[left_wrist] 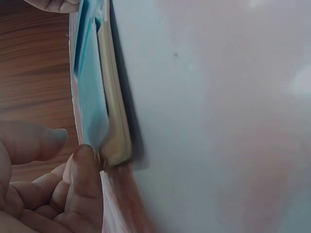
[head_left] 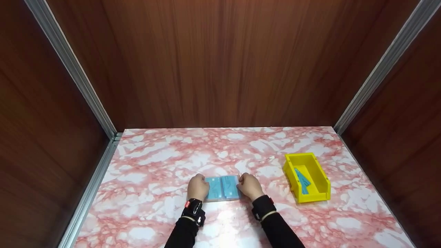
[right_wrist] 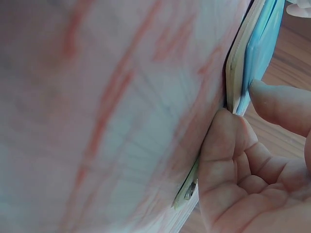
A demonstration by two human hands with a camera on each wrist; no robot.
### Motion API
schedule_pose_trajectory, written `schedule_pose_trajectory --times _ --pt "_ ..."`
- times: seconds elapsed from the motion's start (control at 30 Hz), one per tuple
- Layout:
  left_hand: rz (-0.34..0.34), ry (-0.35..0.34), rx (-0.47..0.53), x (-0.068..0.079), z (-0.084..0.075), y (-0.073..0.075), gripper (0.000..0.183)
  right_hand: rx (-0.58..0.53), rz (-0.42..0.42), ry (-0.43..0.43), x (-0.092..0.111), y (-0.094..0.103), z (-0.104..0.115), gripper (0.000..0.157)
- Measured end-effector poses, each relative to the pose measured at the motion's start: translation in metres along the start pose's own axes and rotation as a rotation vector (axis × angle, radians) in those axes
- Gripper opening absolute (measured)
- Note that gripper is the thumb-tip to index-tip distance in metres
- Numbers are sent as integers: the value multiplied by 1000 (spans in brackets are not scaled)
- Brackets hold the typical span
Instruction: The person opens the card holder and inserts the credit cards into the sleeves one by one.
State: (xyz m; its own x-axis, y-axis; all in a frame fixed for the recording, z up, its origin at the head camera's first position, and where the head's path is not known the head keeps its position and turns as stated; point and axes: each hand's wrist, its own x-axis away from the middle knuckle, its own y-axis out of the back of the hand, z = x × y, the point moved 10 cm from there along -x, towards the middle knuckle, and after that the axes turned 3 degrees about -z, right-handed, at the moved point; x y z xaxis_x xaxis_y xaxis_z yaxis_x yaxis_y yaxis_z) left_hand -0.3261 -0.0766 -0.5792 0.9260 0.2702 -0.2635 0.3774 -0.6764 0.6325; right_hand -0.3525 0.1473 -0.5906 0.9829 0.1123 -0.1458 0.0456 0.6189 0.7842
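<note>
A flat, notebook-like thing (head_left: 214,187) with two light-blue panels and a beige, round-cornered underside lies on the table between both hands. My left hand (head_left: 198,187) is at its left edge. In the left wrist view, bent fingers touch the beige corner, while the thumb (left_wrist: 41,141) shows a gap from it. At the right edge is my right hand (head_left: 250,186). Its thumb (right_wrist: 272,104) meets the blue side and its curled fingers (right_wrist: 221,136) meet the beige side in the right wrist view, pinching the edge. The panels' markings are too small to read.
To the right stands a yellow bin (head_left: 307,198) with flat blue pieces (head_left: 302,178) inside, one triangular. Brown wood-grain panels (head_left: 224,65) and grey metal rails (head_left: 82,79) border the red-and-white marbled table (head_left: 148,206). A pale strip (right_wrist: 187,194) with a small metal part shows below the right fingers.
</note>
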Motion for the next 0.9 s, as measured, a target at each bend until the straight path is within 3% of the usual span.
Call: schedule_pose_trajectory --times 0.37,0.67,0.9 --pt "-4 12 -6 0 8 2 13 17 17 -19 0 -2 -2 16" --pt "28 57 -25 -1 18 -2 17 14 22 -21 0 -3 -4 15" --pt "51 44 -36 1 16 -2 17 9 23 -21 0 -2 -3 14"
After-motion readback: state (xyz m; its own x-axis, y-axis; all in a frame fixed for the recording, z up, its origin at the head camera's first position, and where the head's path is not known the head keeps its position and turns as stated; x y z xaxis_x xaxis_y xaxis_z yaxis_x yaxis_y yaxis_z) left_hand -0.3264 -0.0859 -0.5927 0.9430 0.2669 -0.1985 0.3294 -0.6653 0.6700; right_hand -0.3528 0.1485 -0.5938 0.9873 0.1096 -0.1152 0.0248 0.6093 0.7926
